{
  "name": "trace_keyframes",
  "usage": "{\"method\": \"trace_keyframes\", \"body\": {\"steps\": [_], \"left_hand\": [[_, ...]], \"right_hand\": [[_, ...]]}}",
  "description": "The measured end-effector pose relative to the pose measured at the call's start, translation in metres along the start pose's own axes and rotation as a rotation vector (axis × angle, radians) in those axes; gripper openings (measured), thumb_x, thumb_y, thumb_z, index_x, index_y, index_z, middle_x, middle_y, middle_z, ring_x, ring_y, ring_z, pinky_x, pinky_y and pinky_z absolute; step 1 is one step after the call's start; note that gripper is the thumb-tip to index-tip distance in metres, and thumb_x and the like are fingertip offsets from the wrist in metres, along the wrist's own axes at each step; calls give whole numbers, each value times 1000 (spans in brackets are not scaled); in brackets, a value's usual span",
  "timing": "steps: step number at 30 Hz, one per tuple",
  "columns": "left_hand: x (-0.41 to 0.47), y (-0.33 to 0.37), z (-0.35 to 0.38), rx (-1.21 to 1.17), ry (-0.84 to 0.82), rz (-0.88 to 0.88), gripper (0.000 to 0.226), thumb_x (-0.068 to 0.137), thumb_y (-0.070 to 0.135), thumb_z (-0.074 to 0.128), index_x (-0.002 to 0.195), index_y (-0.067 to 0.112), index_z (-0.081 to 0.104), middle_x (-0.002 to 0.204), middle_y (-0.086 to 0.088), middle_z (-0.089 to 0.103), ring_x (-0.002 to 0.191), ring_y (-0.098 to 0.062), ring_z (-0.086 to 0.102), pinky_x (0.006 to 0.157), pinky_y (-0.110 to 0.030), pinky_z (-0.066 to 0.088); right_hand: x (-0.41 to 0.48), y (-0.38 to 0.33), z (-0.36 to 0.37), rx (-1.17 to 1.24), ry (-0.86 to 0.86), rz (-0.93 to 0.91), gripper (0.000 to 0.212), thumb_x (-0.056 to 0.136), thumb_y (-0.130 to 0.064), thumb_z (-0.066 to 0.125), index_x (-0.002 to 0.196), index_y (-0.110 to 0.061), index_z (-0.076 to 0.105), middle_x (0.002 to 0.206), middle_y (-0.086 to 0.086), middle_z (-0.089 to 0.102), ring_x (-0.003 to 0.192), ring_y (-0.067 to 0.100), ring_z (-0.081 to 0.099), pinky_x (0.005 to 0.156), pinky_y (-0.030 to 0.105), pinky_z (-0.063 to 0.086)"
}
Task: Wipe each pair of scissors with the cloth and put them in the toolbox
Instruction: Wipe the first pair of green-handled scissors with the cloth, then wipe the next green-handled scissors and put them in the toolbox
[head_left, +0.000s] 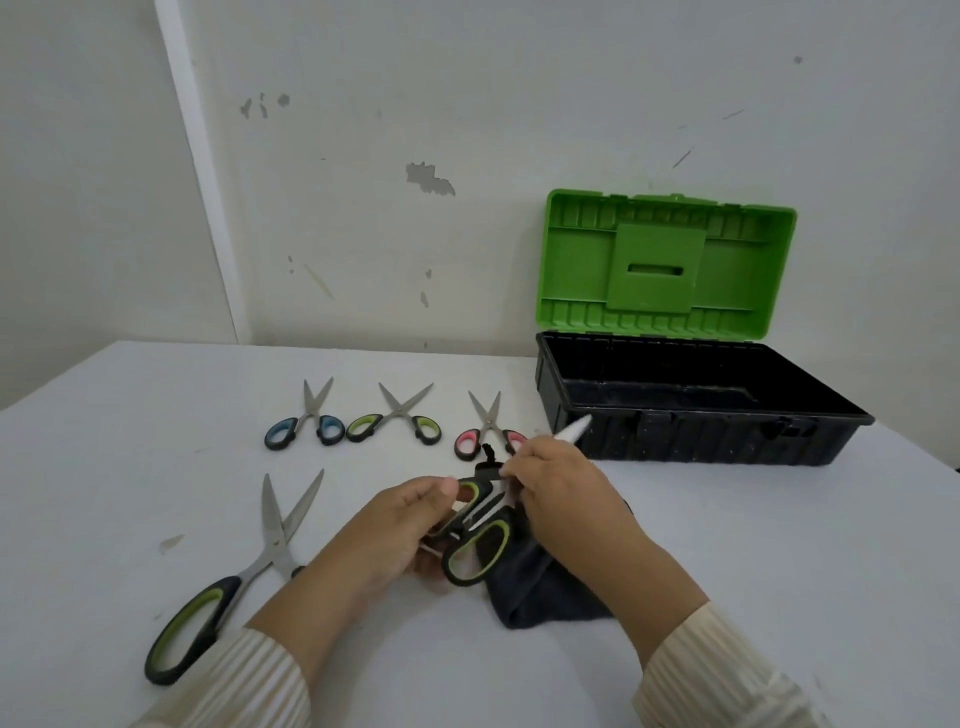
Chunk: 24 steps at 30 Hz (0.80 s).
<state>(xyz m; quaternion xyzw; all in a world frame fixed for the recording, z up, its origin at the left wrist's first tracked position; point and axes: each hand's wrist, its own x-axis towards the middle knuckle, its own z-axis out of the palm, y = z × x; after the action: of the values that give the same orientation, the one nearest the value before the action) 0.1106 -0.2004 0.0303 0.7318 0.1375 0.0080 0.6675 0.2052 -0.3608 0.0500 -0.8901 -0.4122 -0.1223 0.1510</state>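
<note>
My left hand (400, 525) grips the black and green handles of a large pair of scissors (480, 540) held above the table. My right hand (566, 493) is wrapped round its blades together with a dark grey cloth (545, 587); only the blade tip (574, 430) pokes out past my fingers. The cloth hangs down under my right wrist onto the table. The toolbox (701, 431) stands open at the right, black tub, green lid (665, 265) upright against the wall. Its visible inside looks empty.
On the white table lie a second large green-handled pair of scissors (234, 582) at the left, and a back row of small ones: blue-handled (306, 423), green-handled (395, 418) and pink-handled (485, 434). The wall is close behind.
</note>
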Motion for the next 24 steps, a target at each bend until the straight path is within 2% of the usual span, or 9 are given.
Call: {"method": "trace_keyframes", "body": {"steps": [2, 5, 8, 11, 14, 16, 18, 22, 24], "left_hand": [[2, 1, 9, 147, 158, 51, 39, 93, 54, 38, 102, 29, 67, 99, 4, 72, 93, -14, 66, 87, -33, 50], [8, 8, 30, 196, 267, 150, 39, 100, 43, 28, 110, 27, 62, 107, 8, 65, 107, -13, 58, 95, -30, 43], [32, 4, 54, 524, 265, 211, 37, 100, 31, 34, 129, 17, 54, 129, -2, 57, 125, -21, 48, 101, -29, 35], [55, 0, 80, 787, 244, 256, 46, 96, 38, 37, 138, 21, 44, 145, -3, 44, 136, -24, 35, 110, -39, 31], [69, 6, 101, 1001, 210, 209, 56, 98, 44, 31, 148, 20, 26, 158, -3, 21, 147, -26, 11, 118, -41, 16], [75, 6, 108, 1080, 196, 172, 58, 98, 46, 27, 150, 21, 21, 161, -4, 13, 148, -26, 3, 119, -43, 7], [78, 1, 111, 1116, 194, 146, 58, 98, 47, 26, 150, 22, 20, 161, -3, 11, 148, -26, 2, 119, -43, 3], [81, -7, 112, 1141, 236, 174, 57, 97, 47, 27, 148, 23, 24, 161, -2, 13, 148, -23, 5, 120, -42, 3], [82, -8, 112, 1155, 246, 182, 56, 97, 47, 27, 147, 23, 26, 161, -1, 14, 148, -22, 6, 120, -41, 4]], "right_hand": [[-8, 6, -2, -19, -61, 101, 21, 91, -11, 45, 101, -18, 62, 106, -2, 54, 99, 16, 51, 86, 25, 45], [-19, 26, -9, 1, -71, 297, 19, 89, -11, 48, 94, -17, 65, 102, 3, 53, 87, 17, 54, 76, 24, 46], [-25, 49, -17, 7, -20, 415, 18, 86, -11, 51, 90, -19, 67, 97, 4, 51, 79, 19, 54, 69, 23, 42], [-19, 71, -33, 48, 87, 443, 17, 83, -10, 56, 88, -18, 70, 96, 11, 58, 83, 28, 59, 72, 28, 42], [5, 94, -54, 48, 196, 425, 13, 80, -13, 61, 87, -16, 71, 94, 14, 62, 86, 32, 60, 75, 29, 43], [27, 112, -64, 5, 220, 414, 12, 81, -15, 61, 86, -15, 71, 92, 14, 66, 87, 32, 62, 75, 30, 46], [52, 132, -70, -92, 154, 424, 14, 83, -16, 58, 88, -13, 71, 90, 13, 69, 85, 29, 62, 69, 28, 45], [96, 173, -63, -283, -112, 464, 19, 86, -17, 55, 87, -6, 70, 83, 11, 68, 76, 28, 62, 47, 24, 33], [107, 186, -54, -375, -224, 467, 21, 89, -16, 52, 85, -3, 68, 73, 9, 63, 64, 23, 59, 41, 23, 27]]}}
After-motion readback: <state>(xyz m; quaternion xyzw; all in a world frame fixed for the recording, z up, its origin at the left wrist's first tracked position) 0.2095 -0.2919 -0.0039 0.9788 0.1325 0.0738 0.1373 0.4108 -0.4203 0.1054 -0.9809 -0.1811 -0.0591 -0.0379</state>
